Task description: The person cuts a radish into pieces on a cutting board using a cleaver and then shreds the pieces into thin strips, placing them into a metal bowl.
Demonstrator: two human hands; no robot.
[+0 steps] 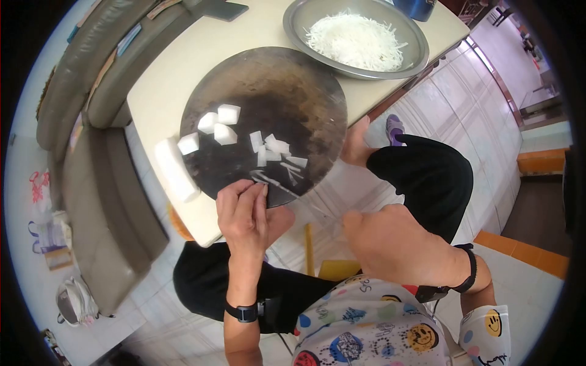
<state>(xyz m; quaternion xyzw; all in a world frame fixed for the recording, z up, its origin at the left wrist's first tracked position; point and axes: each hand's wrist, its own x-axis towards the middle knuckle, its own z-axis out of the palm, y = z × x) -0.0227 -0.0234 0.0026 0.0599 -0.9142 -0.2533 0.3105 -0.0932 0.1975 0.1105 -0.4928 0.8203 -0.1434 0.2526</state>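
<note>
Four white chunks (225, 135) sit on one board (268, 76) beside one white block (175, 169), left hand (244, 213) curled at the board's edge, grip unclear, right hand (394, 241) clenching one knife (313, 207).

A home's living area, from the grey-brown padded sofa (107, 207) and pale tiled floor (448, 110).

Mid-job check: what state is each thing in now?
Round grey metal bowl: upright, holding shreds
Fine white shreds: loosely heaped
Round dark chopping board: flat, stained
White angular chunks: cut, grouped
Thin white slices: cut, scattered
Long white block: one piece
Bare left hand: fingers bent
Bare right hand: closed, blurred
Thin pale-bladed knife: apparently in right hand, blurred
</note>
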